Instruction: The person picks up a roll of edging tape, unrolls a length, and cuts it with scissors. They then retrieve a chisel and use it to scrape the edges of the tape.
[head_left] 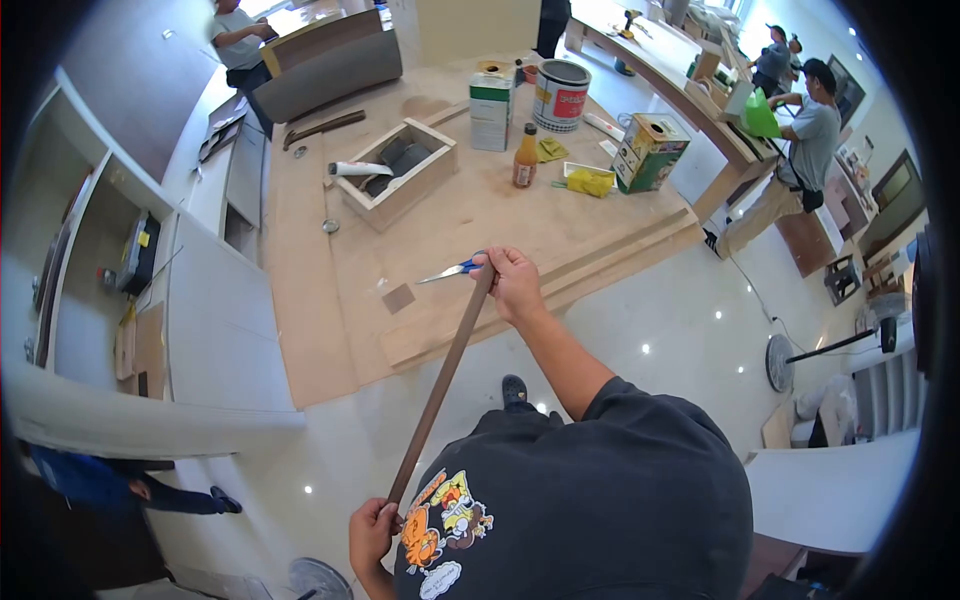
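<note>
A long brown strip [440,385] runs slantwise between my two hands. Its lower end is pinched in my left hand [372,532], close to my shirt. At the strip's upper end, over the near part of the wooden worktable [300,340], my right hand [512,282] has its fingers closed round it. Scissors with blue handles [455,269] lie just left of my right hand, their handles partly behind the fingers. A small brown square [398,298] rests on the table nearby. Further back sits a wooden box [400,205] with a white tube [360,169] across it.
Metal cans [560,95], a sauce-like bottle [525,157] and a yellow cloth [590,182] stand or lie at the back right. Long boards [560,285] line the near edge. Other people [815,130] are at the right, back left and lower left. A fan [780,362] stands right.
</note>
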